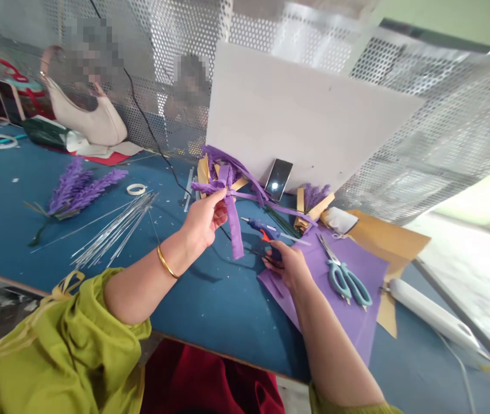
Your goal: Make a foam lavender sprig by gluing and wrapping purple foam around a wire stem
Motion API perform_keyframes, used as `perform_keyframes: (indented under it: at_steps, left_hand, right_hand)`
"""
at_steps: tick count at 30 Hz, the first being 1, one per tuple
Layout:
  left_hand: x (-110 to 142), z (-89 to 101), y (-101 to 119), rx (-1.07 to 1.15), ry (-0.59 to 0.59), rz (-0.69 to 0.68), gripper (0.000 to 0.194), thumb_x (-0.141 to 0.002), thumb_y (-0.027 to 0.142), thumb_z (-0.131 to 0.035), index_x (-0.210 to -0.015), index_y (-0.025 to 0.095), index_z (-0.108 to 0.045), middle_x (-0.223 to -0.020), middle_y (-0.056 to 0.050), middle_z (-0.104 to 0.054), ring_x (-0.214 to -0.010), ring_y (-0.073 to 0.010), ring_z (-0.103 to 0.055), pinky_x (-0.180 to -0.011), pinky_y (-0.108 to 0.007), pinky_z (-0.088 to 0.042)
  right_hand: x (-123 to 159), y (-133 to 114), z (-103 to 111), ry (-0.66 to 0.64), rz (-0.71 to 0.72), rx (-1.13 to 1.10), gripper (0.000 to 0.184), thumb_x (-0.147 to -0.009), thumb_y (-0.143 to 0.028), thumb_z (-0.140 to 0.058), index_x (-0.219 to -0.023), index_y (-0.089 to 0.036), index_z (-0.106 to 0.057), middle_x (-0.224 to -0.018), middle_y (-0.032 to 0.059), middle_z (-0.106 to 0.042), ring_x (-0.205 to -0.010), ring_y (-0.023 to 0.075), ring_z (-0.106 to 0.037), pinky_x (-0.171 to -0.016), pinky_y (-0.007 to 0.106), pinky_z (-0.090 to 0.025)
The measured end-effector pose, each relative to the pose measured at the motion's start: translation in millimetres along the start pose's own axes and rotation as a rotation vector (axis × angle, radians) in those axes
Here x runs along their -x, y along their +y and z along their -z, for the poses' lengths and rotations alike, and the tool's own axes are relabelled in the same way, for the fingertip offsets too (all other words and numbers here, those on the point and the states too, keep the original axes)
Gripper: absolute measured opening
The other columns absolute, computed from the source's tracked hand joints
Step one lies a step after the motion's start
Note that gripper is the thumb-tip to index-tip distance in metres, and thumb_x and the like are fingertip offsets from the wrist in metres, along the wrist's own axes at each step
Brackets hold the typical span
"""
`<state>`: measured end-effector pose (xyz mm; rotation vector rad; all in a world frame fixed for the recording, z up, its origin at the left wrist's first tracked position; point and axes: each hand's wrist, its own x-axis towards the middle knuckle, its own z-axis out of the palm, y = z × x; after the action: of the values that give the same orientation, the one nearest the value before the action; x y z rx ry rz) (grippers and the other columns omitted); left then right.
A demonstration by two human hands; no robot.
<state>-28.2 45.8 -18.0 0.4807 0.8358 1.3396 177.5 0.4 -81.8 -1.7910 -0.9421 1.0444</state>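
My left hand [205, 217] pinches a looped purple bow [236, 230], one tail of which hangs down over the table. My right hand [286, 263] is wrapped round a blue hot glue gun [271, 230] with an orange trigger. A clear glue stick [293, 238] pokes out of the gun's back, and its nozzle points left toward the bow, apart from it. Behind the bow lie more purple strips [231, 158] and tan paper pieces. Under my right forearm is a purple sheet [313, 276], bearing scissors with blue-grey handles [348, 279].
On the left lie purple lavender sprigs [72, 190], a bundle of thin wires [115, 233] and a tape roll [136, 189]. A phone [278, 179] leans on a white board [296, 115]. A white corded tool [434, 313] is at right. A handbag [89, 118] stands back left.
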Motion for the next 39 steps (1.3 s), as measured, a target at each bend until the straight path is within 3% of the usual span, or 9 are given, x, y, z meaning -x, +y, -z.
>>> perform_keyframes:
  at_steps: [4, 8, 13, 16, 21, 25, 32, 39]
  left_hand:
    - [-8.9, 4.0, 5.4, 0.077, 0.016, -0.062, 0.014, -0.081, 0.025, -0.073, -0.074, 0.015, -0.067, -0.064, 0.001, -0.066, -0.053, -0.006, -0.058, -0.051, -0.018, -0.043]
    - [-13.2, 5.6, 8.8, 0.107, 0.066, -0.097, 0.012, -0.081, 0.025, -0.072, -0.076, 0.015, -0.068, -0.065, 0.001, -0.067, -0.052, -0.0058, -0.058, -0.051, -0.018, -0.042]
    - [-8.9, 2.4, 7.8, 0.063, 0.098, -0.076, 0.014, -0.08, 0.025, -0.074, -0.073, 0.014, -0.067, -0.063, 0.001, -0.066, -0.049, -0.006, -0.056, -0.049, -0.019, -0.04]
    - [-9.1, 2.4, 6.0, 0.038, 0.099, -0.087, 0.015, -0.079, 0.026, -0.075, -0.072, 0.015, -0.068, -0.064, 0.0, -0.067, -0.052, -0.0069, -0.057, -0.052, -0.02, -0.041]
    - [-10.4, 3.5, 0.3, -0.014, 0.09, -0.108, 0.017, -0.079, 0.028, -0.075, -0.072, 0.015, -0.067, -0.064, 0.001, -0.065, -0.054, -0.0073, -0.056, -0.054, -0.021, -0.041]
    - [-4.0, 1.7, -6.5, -0.089, -0.034, -0.06, 0.018, -0.078, 0.031, -0.076, -0.074, 0.015, -0.068, -0.069, 0.0, -0.066, -0.059, -0.0098, -0.057, -0.06, -0.025, -0.044]
    - [8.9, -1.7, -14.2, -0.177, -0.177, -0.013, 0.019, -0.08, 0.032, -0.075, -0.088, 0.015, -0.074, -0.078, -0.001, -0.066, -0.067, -0.0114, -0.059, -0.061, -0.026, -0.047]
    - [16.2, -1.4, -21.2, -0.245, -0.255, 0.018, 0.025, -0.08, 0.038, -0.076, -0.093, 0.017, -0.077, -0.082, -0.003, -0.068, -0.074, -0.0128, -0.062, -0.064, -0.024, -0.048]
  right_hand:
    - [5.1, 4.6, -0.1, -0.018, 0.055, -0.31, 0.026, -0.066, -0.037, -0.074, -0.077, -0.018, -0.059, -0.074, 0.0053, -0.07, -0.071, 0.0192, -0.072, -0.073, 0.033, -0.061]
    - [23.6, 1.2, -2.1, -0.051, 0.214, -0.497, 0.045, -0.058, -0.033, -0.084, -0.094, -0.018, -0.062, -0.104, 0.0048, -0.073, -0.078, 0.0141, -0.072, -0.079, 0.026, -0.058]
    - [41.4, -6.7, 1.2, -0.129, 0.377, -0.676, 0.034, -0.081, -0.044, -0.073, -0.102, -0.018, -0.065, -0.1, 0.0074, -0.075, -0.05, 0.0079, -0.059, -0.051, 0.024, -0.049]
    - [43.2, -7.1, 4.9, -0.116, 0.53, -0.599, 0.02, -0.084, -0.035, -0.071, -0.096, -0.018, -0.069, -0.097, 0.0056, -0.074, -0.051, 0.0083, -0.059, -0.053, 0.025, -0.049]
    - [42.1, -5.6, 8.4, -0.217, 0.796, -0.179, 0.01, -0.084, -0.026, -0.072, -0.09, -0.018, -0.073, -0.086, 0.0038, -0.072, -0.056, 0.0115, -0.061, -0.056, 0.027, -0.052]
    - [41.1, -2.0, 9.7, -0.218, 0.837, -0.074, 0.01, -0.086, -0.028, -0.07, -0.09, -0.019, -0.071, -0.083, 0.0032, -0.07, -0.055, 0.0114, -0.059, -0.053, 0.027, -0.052]
    - [39.4, 15.8, 25.9, -0.196, 0.844, 0.065, 0.017, -0.088, -0.032, -0.067, -0.1, -0.021, -0.065, -0.09, 0.0042, -0.068, -0.068, 0.0159, -0.06, -0.063, 0.032, -0.052]
    - [45.1, 2.9, 23.7, -0.135, 0.942, 0.165, 0.009, -0.089, -0.029, -0.066, -0.096, -0.025, -0.063, -0.091, 0.0004, -0.062, -0.076, 0.0142, -0.059, -0.069, 0.028, -0.047]
